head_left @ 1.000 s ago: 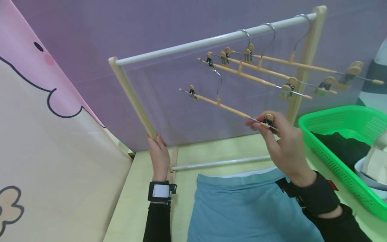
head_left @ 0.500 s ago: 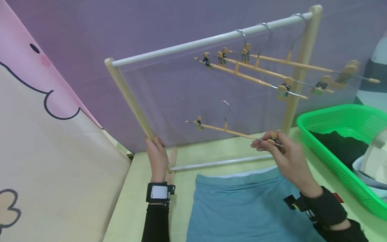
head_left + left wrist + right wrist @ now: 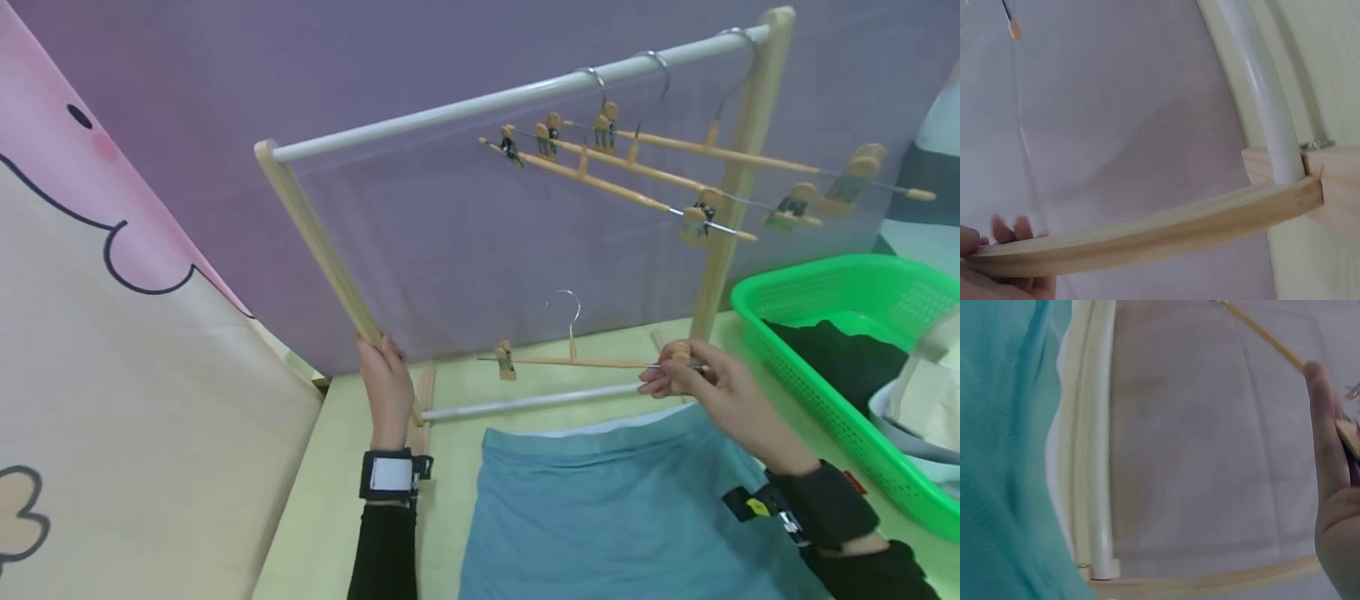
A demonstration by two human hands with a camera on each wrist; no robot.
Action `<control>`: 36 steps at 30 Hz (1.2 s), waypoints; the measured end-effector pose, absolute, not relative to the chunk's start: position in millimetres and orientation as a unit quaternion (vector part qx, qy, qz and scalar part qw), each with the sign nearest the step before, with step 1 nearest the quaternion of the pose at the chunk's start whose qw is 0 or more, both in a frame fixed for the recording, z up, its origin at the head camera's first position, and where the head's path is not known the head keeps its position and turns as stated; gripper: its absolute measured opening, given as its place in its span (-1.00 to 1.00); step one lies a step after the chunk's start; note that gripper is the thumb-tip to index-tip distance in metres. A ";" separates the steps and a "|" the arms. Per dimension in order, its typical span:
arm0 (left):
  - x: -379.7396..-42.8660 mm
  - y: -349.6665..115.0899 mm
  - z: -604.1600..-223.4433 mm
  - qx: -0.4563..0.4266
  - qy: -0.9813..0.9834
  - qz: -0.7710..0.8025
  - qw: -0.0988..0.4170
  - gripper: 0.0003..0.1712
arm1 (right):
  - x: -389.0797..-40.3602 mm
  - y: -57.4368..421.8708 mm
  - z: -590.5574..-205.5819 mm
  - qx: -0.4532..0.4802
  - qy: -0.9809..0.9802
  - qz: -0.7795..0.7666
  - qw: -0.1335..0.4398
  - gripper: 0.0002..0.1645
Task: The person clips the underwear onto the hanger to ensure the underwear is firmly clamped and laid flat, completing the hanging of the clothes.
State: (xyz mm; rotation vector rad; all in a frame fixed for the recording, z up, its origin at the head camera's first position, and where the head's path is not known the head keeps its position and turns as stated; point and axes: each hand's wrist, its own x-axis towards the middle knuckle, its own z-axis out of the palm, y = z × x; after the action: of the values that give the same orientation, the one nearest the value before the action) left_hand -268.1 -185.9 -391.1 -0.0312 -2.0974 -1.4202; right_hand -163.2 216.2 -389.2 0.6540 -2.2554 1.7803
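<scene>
A big purple cloth [image 3: 450,250] is up behind everything, like a wall. In front of it I see a pale yellow-green table [image 3: 315,500]. On the table is a rack [image 3: 450,111] with wooden posts, a white bar along the top and another white bar down low. A blue-green piece of clothing [image 3: 600,508] lies on the table, with its top edge near the low bar. Over on the right is a bright green basket [image 3: 813,287] with little holes in it. A dark cloth [image 3: 832,358] and some pale things [image 3: 930,392] sit inside.

Three hangers [image 3: 622,191] hang from the top bar, near its right end. One more hanger [image 3: 573,362] is off the bar, down low between the two posts, and its hook points up. The person's right hand [image 3: 723,400] pinches that hanger at its right end, by the clip. The left hand [image 3: 386,387] grips the left post of the rack, low down. Each wrist wears a black band [image 3: 390,475]. On the held hanger, one small clip [image 3: 681,353] is by the right fingers, and the other clip [image 3: 506,360] is near the far end.
</scene>
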 end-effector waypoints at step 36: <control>-123.5 -52.3 -416.5 -0.433 -0.890 -0.028 -0.137 -0.07 | -187.2 250.1 -447.5 0.173 -0.789 0.584 -0.081 -0.58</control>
State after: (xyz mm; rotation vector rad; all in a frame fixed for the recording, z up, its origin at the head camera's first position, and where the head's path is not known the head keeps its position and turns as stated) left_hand -123.5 -52.3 -416.5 -1.4949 -3.0711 -0.0982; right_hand -187.2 250.1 -447.5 0.5751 -2.6163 1.9344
